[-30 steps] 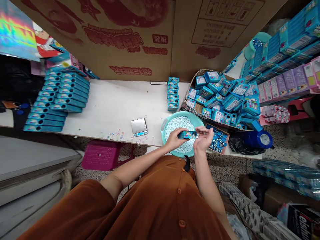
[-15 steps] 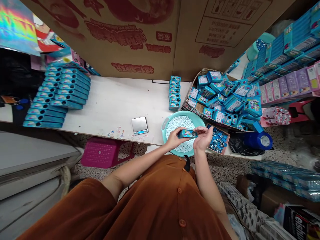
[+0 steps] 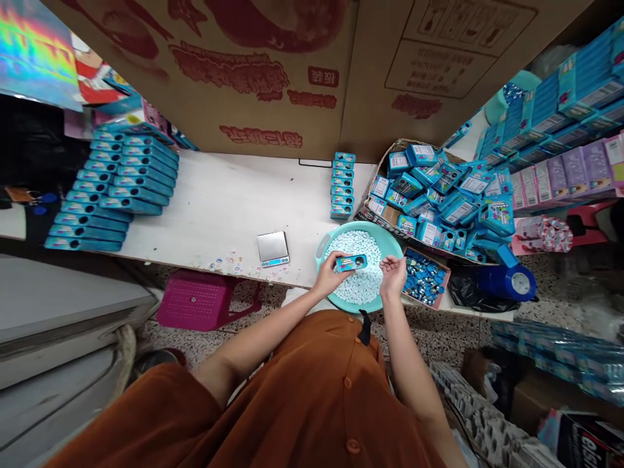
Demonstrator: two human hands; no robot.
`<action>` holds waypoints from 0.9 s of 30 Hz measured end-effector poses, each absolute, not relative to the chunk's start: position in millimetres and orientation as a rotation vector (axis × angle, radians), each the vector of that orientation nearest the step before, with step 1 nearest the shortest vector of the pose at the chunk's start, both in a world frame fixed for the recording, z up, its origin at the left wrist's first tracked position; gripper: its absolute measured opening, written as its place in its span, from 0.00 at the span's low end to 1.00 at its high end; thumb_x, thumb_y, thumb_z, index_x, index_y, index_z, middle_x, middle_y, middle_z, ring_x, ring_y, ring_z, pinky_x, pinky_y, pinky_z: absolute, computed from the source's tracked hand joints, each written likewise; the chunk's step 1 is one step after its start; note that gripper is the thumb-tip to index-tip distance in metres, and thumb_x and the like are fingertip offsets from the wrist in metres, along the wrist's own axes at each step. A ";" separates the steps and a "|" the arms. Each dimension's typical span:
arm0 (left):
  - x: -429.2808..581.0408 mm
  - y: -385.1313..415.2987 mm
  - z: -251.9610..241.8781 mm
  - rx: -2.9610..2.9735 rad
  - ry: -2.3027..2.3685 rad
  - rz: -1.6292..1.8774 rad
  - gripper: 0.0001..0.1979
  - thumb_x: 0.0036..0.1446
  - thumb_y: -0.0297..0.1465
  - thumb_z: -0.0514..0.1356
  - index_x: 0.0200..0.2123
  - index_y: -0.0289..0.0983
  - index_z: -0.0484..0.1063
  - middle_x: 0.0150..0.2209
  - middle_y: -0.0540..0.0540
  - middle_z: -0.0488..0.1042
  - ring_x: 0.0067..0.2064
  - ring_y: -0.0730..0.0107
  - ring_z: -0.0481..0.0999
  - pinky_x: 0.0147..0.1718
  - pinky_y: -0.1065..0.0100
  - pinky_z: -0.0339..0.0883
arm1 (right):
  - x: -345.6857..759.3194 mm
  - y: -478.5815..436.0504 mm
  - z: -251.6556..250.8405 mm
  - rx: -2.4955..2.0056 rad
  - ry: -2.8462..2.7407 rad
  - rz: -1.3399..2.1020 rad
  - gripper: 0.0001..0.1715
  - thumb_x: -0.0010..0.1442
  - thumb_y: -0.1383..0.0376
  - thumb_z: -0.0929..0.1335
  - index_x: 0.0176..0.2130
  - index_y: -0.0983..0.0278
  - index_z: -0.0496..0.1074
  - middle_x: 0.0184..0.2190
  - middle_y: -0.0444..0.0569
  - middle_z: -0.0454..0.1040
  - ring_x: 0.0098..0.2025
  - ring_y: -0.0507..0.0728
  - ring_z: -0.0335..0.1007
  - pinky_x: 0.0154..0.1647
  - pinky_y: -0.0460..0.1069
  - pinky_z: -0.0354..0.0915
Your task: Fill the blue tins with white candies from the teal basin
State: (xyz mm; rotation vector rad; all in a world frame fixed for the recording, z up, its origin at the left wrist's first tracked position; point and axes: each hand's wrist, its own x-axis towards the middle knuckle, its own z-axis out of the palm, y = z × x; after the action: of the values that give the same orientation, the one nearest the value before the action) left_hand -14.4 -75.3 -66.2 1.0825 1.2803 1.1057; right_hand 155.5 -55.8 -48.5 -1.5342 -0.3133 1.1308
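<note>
Worktable [image 3: 219,208] crowded at both ends; blue box [image 3: 347,264] held over basin [image 3: 390,238]

Viewing remotely, I find the left hand [image 3: 330,276] closed around the blue box at its left end, narrow side up, above the basin. A round opening shows at the end toward the right hand [image 3: 392,279], which is open, palm up, fingers slightly curled, apart from the box. Whether it holds anything I cannot tell. White pellets [image 3: 365,292] lie in the basin beneath both.

I judge the step in hand to be pellet handling at the box's opening. In my judgement the next move calls for a steady left grip, the opening kept upward, and the right hand kept over the basin to catch spills.

Outward: a tray [image 3: 442,291] of blue discs [image 3: 424,276] sits just right of the basin, with an open carton [image 3: 385,223] of loose boxes [image 3: 461,208] behind it. Both crowd the right hand's side. A column of boxes [image 3: 342,188] stands just behind the basin and limits reach there. Left lies a scale [image 3: 273,247], its reading illegible to me; farther left, stacked boxes [image 3: 141,177]. One large cardboard box [image 3: 277,107] closes off the back.
</note>
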 end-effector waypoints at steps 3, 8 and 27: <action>-35.0 -81.7 -67.5 1.033 1.380 1.103 0.23 0.43 0.36 0.67 0.41 0.37 0.65 0.41 0.46 0.72 0.43 0.67 0.73 0.43 0.67 0.66 | 167.9 -60.1 -86.1 -1.758 -0.542 1.192 0.24 0.50 0.47 0.65 0.30 0.66 0.71 0.25 0.44 0.72 0.29 0.51 0.67 0.31 0.46 0.61; -63.3 -83.0 -51.1 1.030 1.556 1.091 0.23 0.43 0.37 0.68 0.41 0.38 0.65 0.38 0.49 0.71 0.39 0.70 0.73 0.39 0.70 0.67 | 165.1 -54.0 -129.6 -1.861 -1.120 1.122 0.18 0.50 0.52 0.66 0.32 0.64 0.72 0.33 0.46 0.73 0.36 0.53 0.65 0.41 0.48 0.60; -61.8 -79.1 -27.9 1.318 1.420 0.888 0.18 0.49 0.34 0.64 0.43 0.39 0.65 0.47 0.42 0.73 0.50 0.62 0.73 0.50 0.59 0.67 | 133.7 -93.7 -136.5 -1.888 -0.975 1.411 0.20 0.41 0.49 0.73 0.21 0.61 0.68 0.19 0.41 0.68 0.28 0.55 0.66 0.35 0.49 0.62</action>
State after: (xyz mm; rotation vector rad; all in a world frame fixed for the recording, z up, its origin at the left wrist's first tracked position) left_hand -61.8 -79.1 -27.9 1.3177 1.4196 0.8880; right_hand 133.7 -93.7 -136.5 -1.8876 -0.9746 1.4110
